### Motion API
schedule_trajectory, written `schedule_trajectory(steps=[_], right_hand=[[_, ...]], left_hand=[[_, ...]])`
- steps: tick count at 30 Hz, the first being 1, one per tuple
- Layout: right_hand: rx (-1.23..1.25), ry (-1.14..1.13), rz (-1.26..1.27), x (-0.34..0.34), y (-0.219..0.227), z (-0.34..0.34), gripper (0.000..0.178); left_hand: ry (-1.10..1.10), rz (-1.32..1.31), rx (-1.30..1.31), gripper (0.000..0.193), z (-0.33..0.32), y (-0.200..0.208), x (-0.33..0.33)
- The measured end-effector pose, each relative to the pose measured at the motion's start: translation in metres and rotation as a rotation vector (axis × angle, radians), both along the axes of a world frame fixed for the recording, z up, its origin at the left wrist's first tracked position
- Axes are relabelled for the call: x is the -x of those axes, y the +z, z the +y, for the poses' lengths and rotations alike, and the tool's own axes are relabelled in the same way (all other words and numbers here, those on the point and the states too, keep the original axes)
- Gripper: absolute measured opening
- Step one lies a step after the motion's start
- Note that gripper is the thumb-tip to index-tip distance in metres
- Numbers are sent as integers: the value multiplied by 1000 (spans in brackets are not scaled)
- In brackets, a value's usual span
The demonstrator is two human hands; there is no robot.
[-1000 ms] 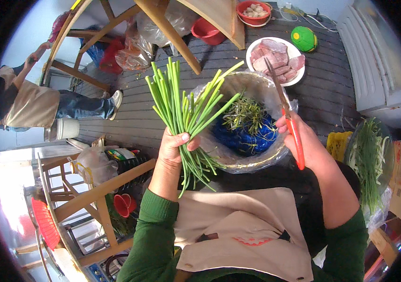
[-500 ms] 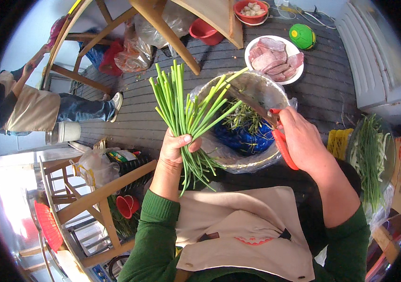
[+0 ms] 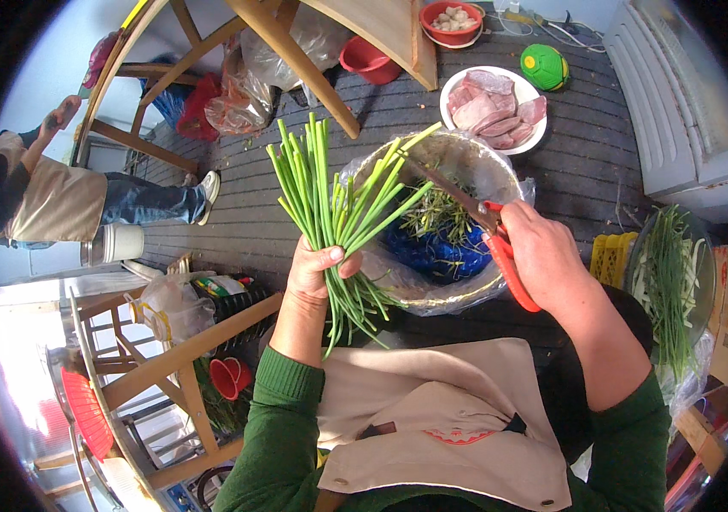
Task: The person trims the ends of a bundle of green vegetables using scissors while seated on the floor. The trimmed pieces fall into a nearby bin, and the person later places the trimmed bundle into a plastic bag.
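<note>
My left hand (image 3: pixel 323 263) is closed round a bunch of long green stalks, which look like garlic scapes (image 3: pixel 321 188). Their pale cut ends fan out upward, and thinner ends hang below my fist. In my right hand (image 3: pixel 546 256) is a pair of scissors (image 3: pixel 513 271) with red handles and dark blades. The blades point up and left, their tips close to the rightmost stalks. Beneath both lies a round bin (image 3: pixel 513 171) lined with clear plastic, holding green trimmings (image 3: pixel 442 215) on a blue bag (image 3: pixel 436 252).
A white plate of raw meat slices (image 3: pixel 494 107) stands beyond the bin, near a green ball (image 3: pixel 544 66) and red bowls (image 3: pixel 369 60). More long greens (image 3: pixel 669 277) lie in a basin at right. Wooden furniture (image 3: pixel 193 346) stands at left, where another person (image 3: pixel 65 188) is standing.
The scissors have shifted slightly left with my right hand, blade tips nearer the rightmost stalks. My left hand keeps its hold on the bunch. The whole view has shifted a little.
</note>
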State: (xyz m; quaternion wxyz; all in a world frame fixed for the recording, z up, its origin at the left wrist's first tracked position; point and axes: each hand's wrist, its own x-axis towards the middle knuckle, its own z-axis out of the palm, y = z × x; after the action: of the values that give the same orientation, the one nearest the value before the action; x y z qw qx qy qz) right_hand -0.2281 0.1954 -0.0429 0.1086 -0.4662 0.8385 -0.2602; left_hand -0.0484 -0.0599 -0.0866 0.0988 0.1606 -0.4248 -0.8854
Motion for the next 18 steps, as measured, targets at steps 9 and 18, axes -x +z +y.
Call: schedule_trajectory(steps=[9,18], right_hand=[[49,-16,-96,1,-4,3,14],[133,-37,-266,0,-9,2,20]], left_hand=[[9,32,-15,36,-3,0,-2],[-38,242,-136,24,-5,2,-1]])
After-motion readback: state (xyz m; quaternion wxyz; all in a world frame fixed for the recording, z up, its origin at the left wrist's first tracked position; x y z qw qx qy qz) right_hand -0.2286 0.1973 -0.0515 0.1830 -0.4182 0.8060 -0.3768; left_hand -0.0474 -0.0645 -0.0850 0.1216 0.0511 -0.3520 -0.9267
